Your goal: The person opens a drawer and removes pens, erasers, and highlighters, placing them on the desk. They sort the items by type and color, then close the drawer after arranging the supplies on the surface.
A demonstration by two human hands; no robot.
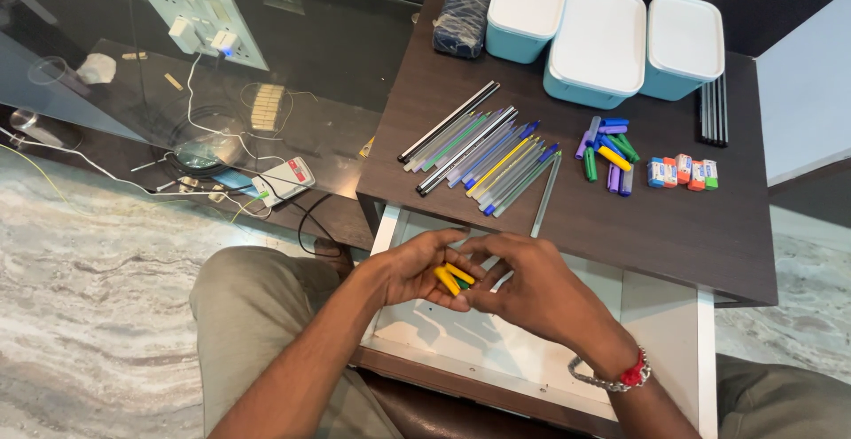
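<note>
Both my hands are closed together on small yellow and green markers, in front of the near edge of the dark table.

My left hand (pixel 417 266) curls around the yellow markers (pixel 452 278), with a bit of a green marker (pixel 462 285) showing beneath them; my right hand (pixel 523 288), fingers bent, pinches the same bundle from the right, a red and silver bracelet (pixel 620 375) on its wrist. Just beyond, on the dark table (pixel 674 235), lies a fanned row of long pens (pixel 483 151). To their right sits a loose heap of short markers (pixel 607 151), then a line of erasers (pixel 683 173). Three white-lidded teal boxes (pixel 603 40) stand along the far edge.
</note>
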